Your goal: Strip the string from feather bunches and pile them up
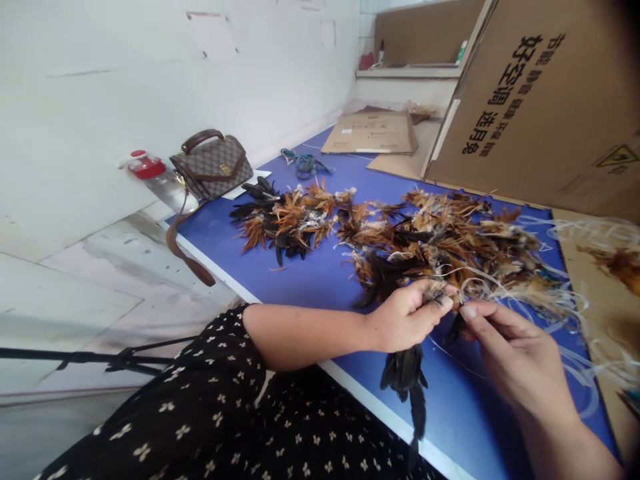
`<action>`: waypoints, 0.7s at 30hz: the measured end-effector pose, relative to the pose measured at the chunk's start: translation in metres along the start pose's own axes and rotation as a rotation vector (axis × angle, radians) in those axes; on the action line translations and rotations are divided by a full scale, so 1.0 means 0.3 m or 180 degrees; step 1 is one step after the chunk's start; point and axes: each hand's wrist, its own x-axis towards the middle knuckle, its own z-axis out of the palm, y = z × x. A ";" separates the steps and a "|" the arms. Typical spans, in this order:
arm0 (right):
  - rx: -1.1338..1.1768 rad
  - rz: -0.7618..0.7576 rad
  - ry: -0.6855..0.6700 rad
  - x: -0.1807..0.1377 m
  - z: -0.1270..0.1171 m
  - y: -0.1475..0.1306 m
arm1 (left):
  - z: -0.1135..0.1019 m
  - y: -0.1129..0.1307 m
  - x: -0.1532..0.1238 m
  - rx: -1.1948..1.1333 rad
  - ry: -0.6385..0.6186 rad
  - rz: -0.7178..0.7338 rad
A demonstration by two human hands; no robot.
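Note:
My left hand (pixel 407 317) is closed around a feather bunch (pixel 404 373), whose black feathers hang below the palm past the table edge. Brownish feather ends show between its thumb and fingers. Close beside it on the right, my right hand (pixel 505 343) pinches with thumb and forefinger at the end of the bunch; what lies between those fingertips is too small to make out. Thin white string (pixel 483 277) loops above and around both hands. Just beyond them a large pile of brown and black feathers (pixel 440 233) covers much of the blue table (pixel 300 290).
A second feather heap (pixel 290 223) lies farther left. At the table's left end stand a brown patterned handbag (pixel 215 167) and a red-capped bottle (pixel 155 177). A tall cardboard sheet (pixel 545 100) rises at the back right. Pale strips (pixel 595 230) tangle on cardboard at the right.

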 end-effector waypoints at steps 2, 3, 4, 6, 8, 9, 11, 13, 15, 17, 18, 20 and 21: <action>0.0071 -0.0010 -0.0166 -0.004 0.014 0.013 | 0.005 -0.003 -0.005 0.0079 -0.0067 0.0008; 0.0110 -0.0005 -0.0249 -0.007 0.021 0.018 | 0.008 -0.002 -0.007 0.0102 -0.0101 -0.0009; 0.0148 0.0000 -0.0318 -0.010 0.026 0.024 | 0.011 -0.001 -0.010 0.0091 -0.0134 -0.0041; 0.0207 0.0009 -0.0360 -0.017 0.034 0.036 | 0.014 0.001 -0.015 -0.0059 -0.0210 -0.0156; 0.0184 0.0014 -0.0311 -0.022 0.040 0.046 | 0.016 0.005 -0.019 -0.0279 -0.0276 -0.0303; 0.0146 0.0003 -0.0263 -0.024 0.042 0.047 | 0.016 0.007 -0.021 -0.0374 -0.0297 -0.0371; 0.0005 -0.0086 -0.0164 -0.027 0.046 0.041 | 0.014 0.011 -0.020 -0.0512 -0.0293 -0.0450; -0.0207 -0.0270 -0.0084 -0.029 0.050 0.019 | 0.010 0.012 -0.015 -0.0610 -0.0255 -0.0467; -0.0412 -0.0475 -0.0045 -0.030 0.051 -0.012 | 0.004 0.008 -0.005 -0.0705 -0.0212 -0.0433; -0.0532 -0.0621 0.0055 -0.030 0.047 -0.043 | -0.004 -0.001 0.008 -0.0763 -0.0160 -0.0325; -0.0552 -0.0658 0.0135 -0.031 0.044 -0.056 | -0.009 -0.007 0.014 -0.0756 -0.0133 -0.0245; -0.0569 -0.0663 0.0322 -0.032 0.036 -0.074 | -0.021 -0.015 0.024 -0.0580 -0.0118 -0.0081; -0.0578 -0.0651 0.0405 -0.032 0.031 -0.078 | -0.026 -0.017 0.028 -0.0469 -0.0141 0.0000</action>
